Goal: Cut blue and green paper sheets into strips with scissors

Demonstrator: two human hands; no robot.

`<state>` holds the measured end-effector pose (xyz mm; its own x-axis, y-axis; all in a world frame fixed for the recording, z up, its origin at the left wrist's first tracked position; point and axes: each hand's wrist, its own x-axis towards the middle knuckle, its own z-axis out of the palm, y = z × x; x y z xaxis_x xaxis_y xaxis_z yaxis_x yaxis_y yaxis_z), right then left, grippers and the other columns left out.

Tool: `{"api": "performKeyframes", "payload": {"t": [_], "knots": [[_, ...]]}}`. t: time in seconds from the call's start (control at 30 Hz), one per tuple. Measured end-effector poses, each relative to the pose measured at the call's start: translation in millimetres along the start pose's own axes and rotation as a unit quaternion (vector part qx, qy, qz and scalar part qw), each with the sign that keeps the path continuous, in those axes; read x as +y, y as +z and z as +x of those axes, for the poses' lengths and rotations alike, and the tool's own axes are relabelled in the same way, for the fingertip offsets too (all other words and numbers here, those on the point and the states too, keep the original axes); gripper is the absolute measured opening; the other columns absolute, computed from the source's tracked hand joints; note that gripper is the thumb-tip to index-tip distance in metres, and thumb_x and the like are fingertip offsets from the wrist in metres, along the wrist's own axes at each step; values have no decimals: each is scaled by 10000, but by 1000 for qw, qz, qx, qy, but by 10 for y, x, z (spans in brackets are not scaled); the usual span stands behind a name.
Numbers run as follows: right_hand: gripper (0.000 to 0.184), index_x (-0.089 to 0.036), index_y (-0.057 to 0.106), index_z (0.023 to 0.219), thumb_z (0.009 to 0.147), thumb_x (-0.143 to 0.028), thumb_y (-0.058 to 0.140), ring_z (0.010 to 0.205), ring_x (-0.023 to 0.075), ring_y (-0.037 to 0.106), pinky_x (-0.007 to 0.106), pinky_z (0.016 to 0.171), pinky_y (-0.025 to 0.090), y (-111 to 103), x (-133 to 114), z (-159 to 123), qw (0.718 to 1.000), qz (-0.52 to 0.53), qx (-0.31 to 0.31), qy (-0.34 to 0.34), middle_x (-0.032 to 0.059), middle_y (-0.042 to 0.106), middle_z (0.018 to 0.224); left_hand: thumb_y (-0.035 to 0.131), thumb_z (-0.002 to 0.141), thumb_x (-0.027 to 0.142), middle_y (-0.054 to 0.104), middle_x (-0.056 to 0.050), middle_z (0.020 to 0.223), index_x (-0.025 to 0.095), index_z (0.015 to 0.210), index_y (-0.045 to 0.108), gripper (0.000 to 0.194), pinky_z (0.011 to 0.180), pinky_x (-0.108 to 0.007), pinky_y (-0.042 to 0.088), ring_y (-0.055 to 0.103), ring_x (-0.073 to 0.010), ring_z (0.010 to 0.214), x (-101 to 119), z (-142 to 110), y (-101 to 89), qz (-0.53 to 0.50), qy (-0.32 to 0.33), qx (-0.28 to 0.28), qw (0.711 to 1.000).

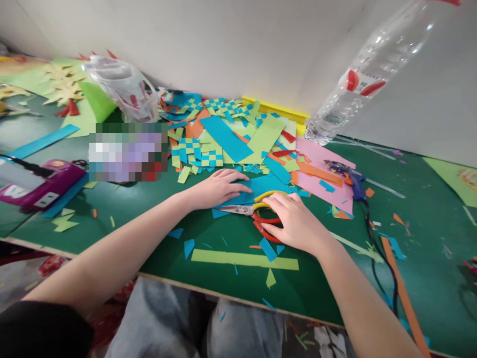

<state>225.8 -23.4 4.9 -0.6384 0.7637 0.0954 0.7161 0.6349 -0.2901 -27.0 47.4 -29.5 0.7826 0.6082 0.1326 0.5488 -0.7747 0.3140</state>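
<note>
My left hand (224, 189) lies with its fingers stretched out over a sheet of blue paper (263, 187) and touches it. My right hand (294, 217) grips scissors (244, 210) by their red and yellow handles. The blades point left along the near edge of the blue paper, just below my left hand. Whether paper sits between the blades I cannot tell. A strip of light green paper (244, 259) lies nearer to me, with small blue scraps (189, 247) around it.
Behind my hands is a heap of woven blue and green paper pieces (201, 151). A plastic bottle (368, 74) stands at the back right, near a blue glue gun (358, 186) with a black cable. Left are a plastic bag (122, 84) and a purple device (44, 184).
</note>
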Motion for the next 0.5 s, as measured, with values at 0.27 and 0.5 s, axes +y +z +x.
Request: {"api": "performKeyframes", "payload": {"t": [0.27,0.5], "knots": [[329,-230,559,1164,859,-339,615,1133,271,557,431,914,408,-18,5,-8,1000,-8,-14,-8,87,616,1209,392,992,275,460,-15,1399,347,1268,572,337,1101,-430,302,393,-220,1294,-5,-4,7,7,-1,1,1000],[340,-232,551,1185,868,-339,605,1125,265,560,430,914,413,-14,14,-8,1000,-10,-16,-8,85,614,1216,399,989,279,462,-15,1399,348,1265,575,334,1098,-433,304,397,-223,1288,-7,-4,10,2,0,1,1000]]}}
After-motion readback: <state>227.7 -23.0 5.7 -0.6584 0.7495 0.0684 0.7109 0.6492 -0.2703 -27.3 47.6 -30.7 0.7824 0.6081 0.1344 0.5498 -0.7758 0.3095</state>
